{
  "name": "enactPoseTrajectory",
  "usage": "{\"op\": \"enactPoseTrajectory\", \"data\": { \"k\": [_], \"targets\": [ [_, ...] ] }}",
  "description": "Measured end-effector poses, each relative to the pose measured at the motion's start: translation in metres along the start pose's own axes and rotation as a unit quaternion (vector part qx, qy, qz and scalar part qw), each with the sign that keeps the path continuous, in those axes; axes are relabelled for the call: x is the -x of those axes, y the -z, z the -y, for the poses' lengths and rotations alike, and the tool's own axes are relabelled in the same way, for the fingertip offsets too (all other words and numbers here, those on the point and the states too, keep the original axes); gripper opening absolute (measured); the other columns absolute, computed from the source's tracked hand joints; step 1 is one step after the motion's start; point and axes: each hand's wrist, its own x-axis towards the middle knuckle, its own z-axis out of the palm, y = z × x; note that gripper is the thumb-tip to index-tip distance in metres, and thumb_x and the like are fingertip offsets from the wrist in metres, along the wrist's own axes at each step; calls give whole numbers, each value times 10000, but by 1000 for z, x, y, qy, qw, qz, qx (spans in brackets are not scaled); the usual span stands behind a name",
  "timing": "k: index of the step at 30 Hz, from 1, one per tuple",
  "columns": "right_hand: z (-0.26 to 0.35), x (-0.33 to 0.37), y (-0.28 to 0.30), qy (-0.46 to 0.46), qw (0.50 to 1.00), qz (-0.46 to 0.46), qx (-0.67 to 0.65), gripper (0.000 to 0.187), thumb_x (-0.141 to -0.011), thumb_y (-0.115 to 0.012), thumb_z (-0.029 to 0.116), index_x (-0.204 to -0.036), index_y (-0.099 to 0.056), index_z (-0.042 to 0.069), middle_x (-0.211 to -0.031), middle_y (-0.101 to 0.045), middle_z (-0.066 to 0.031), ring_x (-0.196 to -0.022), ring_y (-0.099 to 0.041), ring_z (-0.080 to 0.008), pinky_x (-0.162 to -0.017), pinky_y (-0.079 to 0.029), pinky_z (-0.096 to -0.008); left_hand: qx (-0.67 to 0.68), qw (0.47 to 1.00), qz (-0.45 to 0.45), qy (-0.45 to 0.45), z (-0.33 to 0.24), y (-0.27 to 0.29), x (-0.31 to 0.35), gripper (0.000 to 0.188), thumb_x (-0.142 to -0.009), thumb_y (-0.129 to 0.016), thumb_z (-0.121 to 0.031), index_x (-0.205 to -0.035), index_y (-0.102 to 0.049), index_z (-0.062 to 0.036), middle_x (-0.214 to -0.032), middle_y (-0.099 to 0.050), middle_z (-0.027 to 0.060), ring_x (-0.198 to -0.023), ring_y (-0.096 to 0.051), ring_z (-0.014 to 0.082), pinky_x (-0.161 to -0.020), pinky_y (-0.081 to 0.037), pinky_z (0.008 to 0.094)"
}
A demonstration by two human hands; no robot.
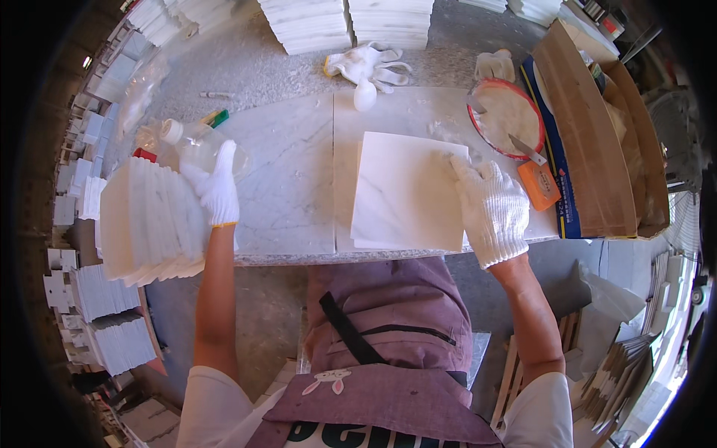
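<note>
One tabletop (pixel 287 190) is bearing a tile stack (pixel 146 224), nine o'clock, possibly toppling if bumped; white tile (pixel 407 194), centre, possibly chipping if dragged. Left hand (pixel 215 190) is resting, thumb wide, against stack; right hand (pixel 493 209) is touching tile's three-o'clock edge, grip unclear.

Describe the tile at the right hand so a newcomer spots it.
Start at the pale bench before the person. Just right of its dark seam lies a squarish tile, the right hand at its right edge. It's whiter than the greyish bench, and apart from the thick stack by the left hand.
</note>
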Motion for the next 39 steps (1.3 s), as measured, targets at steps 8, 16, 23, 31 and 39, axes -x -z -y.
{"op": "enactPoseTrajectory", "data": {
  "k": [8, 16, 23, 31, 39],
  "targets": [
    [0, 2, 8, 44, 999, 24, -3, 383, -830, -594, 87, -1199, -648, 175, -850, -595, -117, -750, -620, -309, -650, -500, -425, 4, 996, 69, 57, -20, 21, 35, 833, -809, -772, -150, -1459, -279, 18, -1430, -406, 159, -1299, -415, 245, -1086, -339, 351],
    [12, -7, 8, 93, 991, 43, 90, 383, -825, -594, 88, -1206, -628, 102, -820, -577, -102, -728, -613, -302, -617, -506, -394, -9, 841, 381, -384, -126, -4, 138, 427, -713, -782, -214, -1104, -667, -84, -1202, -581, 101, -1177, -516, 303, -1018, -407, 519],
    [8, -22, 9, 98, 985, 95, 104, 370, -832, -567, 75, -1200, -593, 89, -853, -585, -98, -755, -631, -290, -610, -519, -382, 7, 828, 392, -401, -110, -33, 162, 404, -725, -752, -383, -1034, -679, -135, -1109, -626, 86, -1108, -544, 318, -993, -398, 566],
    [9, -42, 9, 123, 986, 70, 91, 330, -841, -560, 72, -1169, -588, 91, -863, -600, -103, -765, -635, -302, -640, -515, -404, 33, 834, 355, -420, -101, -37, 164, 388, -736, -733, -406, -1002, -689, -127, -1112, -630, 85, -1060, -565, 314, -974, -406, 559],
    [12, -31, 19, 116, 983, 131, 47, 366, -821, -603, 129, -1185, -626, 146, -856, -579, -131, -766, -613, -325, -632, -488, -422, 39, 839, 349, -416, -98, -40, 166, 402, -727, -735, -406, -1005, -695, -118, -1099, -635, 80, -1039, -574, 311, -969, -413, 551]
  ]
}}
